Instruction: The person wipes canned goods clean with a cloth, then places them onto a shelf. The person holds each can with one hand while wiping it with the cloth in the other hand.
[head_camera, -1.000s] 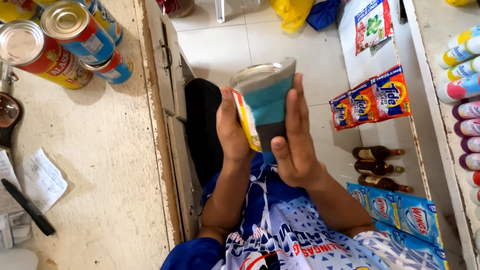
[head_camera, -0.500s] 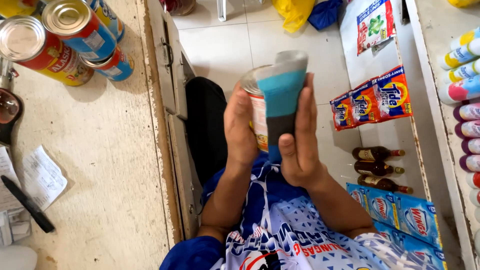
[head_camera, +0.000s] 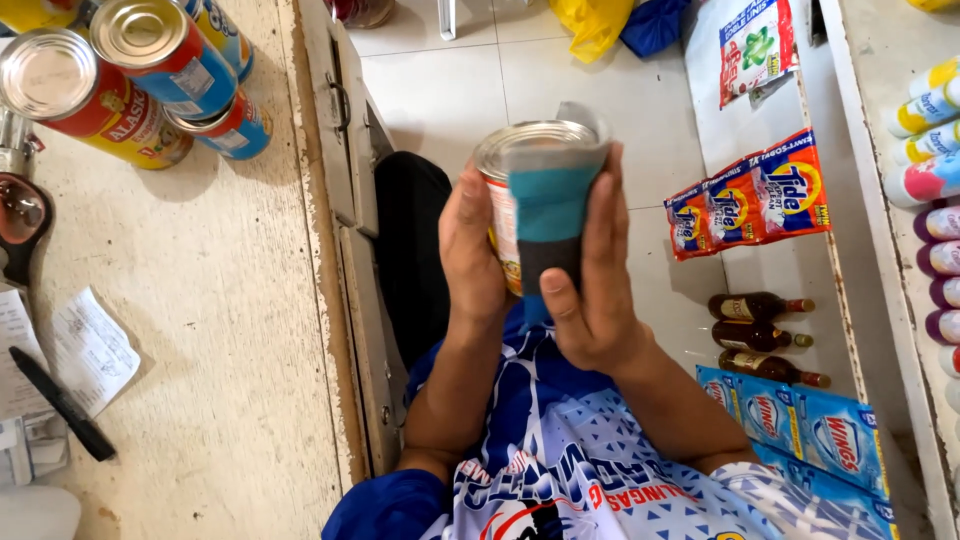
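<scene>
Shop interior seen from above: pale tiled floor (head_camera: 450, 90) in the middle, worn cream desk (head_camera: 200, 330) on the left, white shelf (head_camera: 850, 250) on the right. On the desk, stacked tins (head_camera: 150, 60) at the far edge, paper slips (head_camera: 90, 345) and a black pen (head_camera: 60, 405) nearer the body. On the shelf side, orange-and-blue detergent sachets (head_camera: 750, 195), three brown bottles (head_camera: 760, 335) lying flat, and blue packs (head_camera: 800, 420) lower down.

Held up in mid-air over the lap, well apart from the desk: a tin can (head_camera: 505, 225), upright with its metal top tilted slightly toward the camera. Left hand (head_camera: 472, 245) wrapped around the can's left side, fingers behind, thumb forward, gripping firmly. Right hand (head_camera: 595, 290) flat against the can's front and right side, pressing a teal-and-grey cloth (head_camera: 548, 205) onto it, thumb at the cloth's lower edge, fingers stretched up to the rim. Cloth draped over part of the top edge and down the label.

By the look of it, mid-wipe: cloth clamped to the can's wall and rim. Judging from the grip, calls for a steady left hold while turning the can under the cloth, so that the covered far side and the lid come round; risks a slip if the left fingers loosen.
</scene>
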